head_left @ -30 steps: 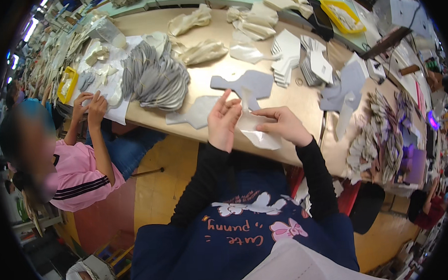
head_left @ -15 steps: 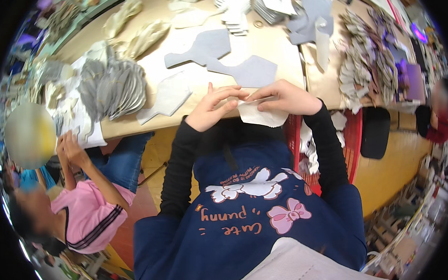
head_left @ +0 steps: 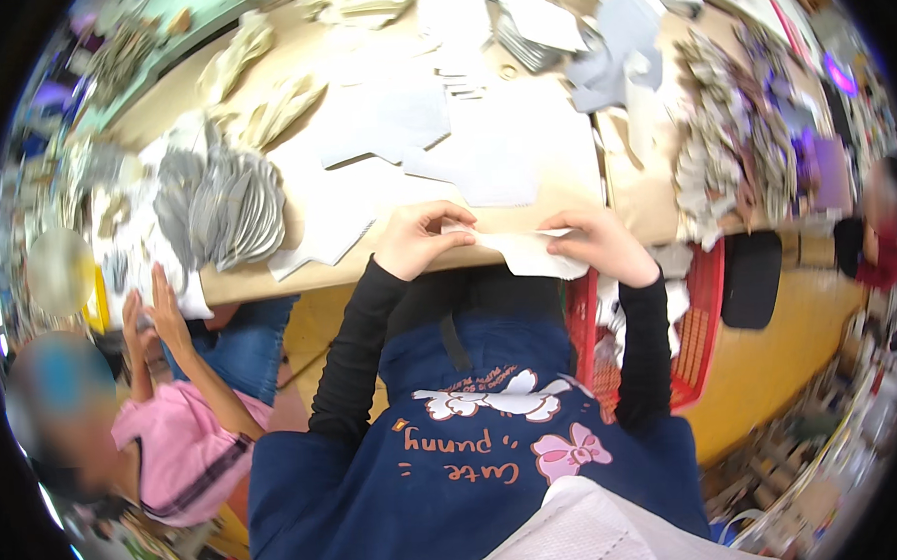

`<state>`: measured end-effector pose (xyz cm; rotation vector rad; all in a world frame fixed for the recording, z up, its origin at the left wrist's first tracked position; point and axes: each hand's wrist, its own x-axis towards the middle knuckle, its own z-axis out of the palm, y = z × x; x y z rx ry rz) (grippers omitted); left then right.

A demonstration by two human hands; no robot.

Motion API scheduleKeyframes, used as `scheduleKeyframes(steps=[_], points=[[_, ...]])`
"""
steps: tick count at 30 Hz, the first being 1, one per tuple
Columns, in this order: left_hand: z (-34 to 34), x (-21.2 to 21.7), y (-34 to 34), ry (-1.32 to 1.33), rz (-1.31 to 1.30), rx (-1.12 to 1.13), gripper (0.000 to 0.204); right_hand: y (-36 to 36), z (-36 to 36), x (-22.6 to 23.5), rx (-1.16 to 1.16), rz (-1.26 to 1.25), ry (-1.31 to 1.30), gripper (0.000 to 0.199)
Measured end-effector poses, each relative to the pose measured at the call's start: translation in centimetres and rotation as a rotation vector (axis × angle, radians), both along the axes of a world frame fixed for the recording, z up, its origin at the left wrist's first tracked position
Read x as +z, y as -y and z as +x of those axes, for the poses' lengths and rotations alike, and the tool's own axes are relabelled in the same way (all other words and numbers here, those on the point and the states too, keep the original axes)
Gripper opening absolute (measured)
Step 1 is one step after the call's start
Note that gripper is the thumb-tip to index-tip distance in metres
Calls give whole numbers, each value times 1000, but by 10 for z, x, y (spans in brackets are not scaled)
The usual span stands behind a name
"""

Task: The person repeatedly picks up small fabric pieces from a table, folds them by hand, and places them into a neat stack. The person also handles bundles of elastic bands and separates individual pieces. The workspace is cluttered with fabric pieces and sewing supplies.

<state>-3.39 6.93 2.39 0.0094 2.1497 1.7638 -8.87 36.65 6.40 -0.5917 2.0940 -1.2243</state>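
A white, flat cut piece of fabric [head_left: 540,260] is stretched between my two hands at the table's near edge. My left hand [head_left: 419,239] pinches its narrow left end between thumb and fingers. My right hand [head_left: 604,243] grips the wider right part, thumb and fingers closed on it. Just beyond my hands lie two pale grey cut pieces, one [head_left: 484,175] nearer and another [head_left: 387,125] farther left. To the left of my left hand rests a similar light piece [head_left: 322,247] at the table edge.
A fanned stack of grey pieces [head_left: 220,205] stands left, with cream bundles [head_left: 286,109] behind it. White stacks [head_left: 454,19] and blue-grey pieces [head_left: 614,58] lie at the back; more bundles [head_left: 713,138] lie right. A red basket [head_left: 706,329] stands below. A co-worker's hands [head_left: 155,315] are at left.
My hands have moved apart, my right hand going right and slightly nearer. The white fabric piece now stretches between them. The co-worker's hands have lifted and separated.
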Motion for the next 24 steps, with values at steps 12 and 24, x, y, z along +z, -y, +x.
scheduleKeyframes(steps=[12,24], points=[[-8,0,58,-412,-144,584,28,-5,-46,-44,-68,50,147,22],[-96,-43,171,-484,-1120,796,39,-33,-26,-47,30,-465,281,21]])
